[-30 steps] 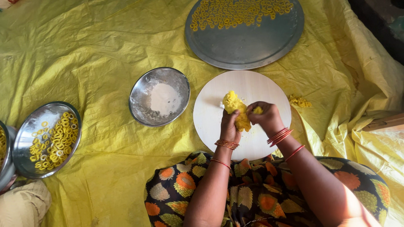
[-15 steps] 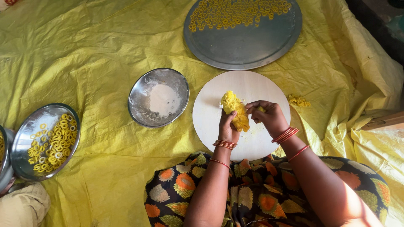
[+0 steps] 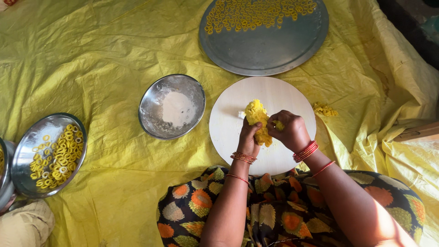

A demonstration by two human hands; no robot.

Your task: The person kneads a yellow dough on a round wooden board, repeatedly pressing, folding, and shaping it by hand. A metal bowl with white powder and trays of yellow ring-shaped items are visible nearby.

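Yellow dough [image 3: 257,120] sits gripped in the left hand [image 3: 249,139] over the round board [image 3: 228,123], while the right hand [image 3: 289,130] pinches a bit off, fingers closed; the flour bowl [image 3: 155,123] and ring trays [image 3: 265,50] lie within reach

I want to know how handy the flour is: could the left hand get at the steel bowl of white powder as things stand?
Probably yes. The steel bowl sits just left of the round board with bare sheet between, but the left hand holds the yellow dough.
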